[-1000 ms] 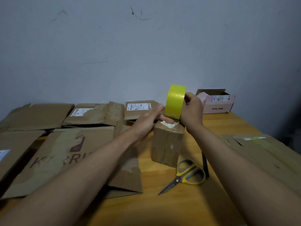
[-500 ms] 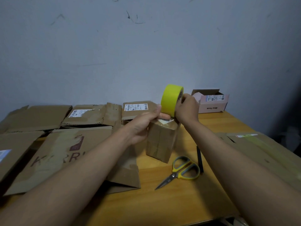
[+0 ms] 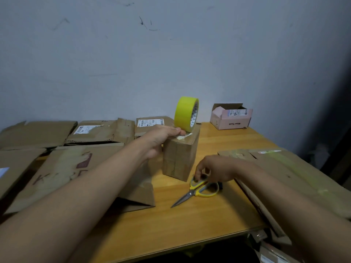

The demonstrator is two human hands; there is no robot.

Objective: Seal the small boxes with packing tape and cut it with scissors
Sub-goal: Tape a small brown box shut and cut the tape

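Meanwhile, at a wooden desk against a grey wall, a person works w/ both bare hands on a small brown box that stands upright near the desk's middle, toward the far edge. Left hand rests over the box's top near-left corner, fingers laid close together and roughly straight, tips pressing a strip of clear tape flat against the cardboard. A yellow tape roll stands on edge atop the box, just beyond those fingertips, w/ the strip running from its base. Right hand is down at desk level, just right of the box's near corner, fingers curled and pinching the upper loop of the yellow-handled scissors; whether a finger is through the loop cannot be told. Scissors lie flat on the desk, blades together, tips pointing toward the near-left, handles just beside the box. A thin dark object pokes out behind the handles; too hidden to identify. Flattened cardboard sheets cover the desk's left side, several w/ white shipping labels, and more flattened cardboard overhangs the right edge. A pink box w/ its lid flaps up sits at the far right corner, well apart from the work.
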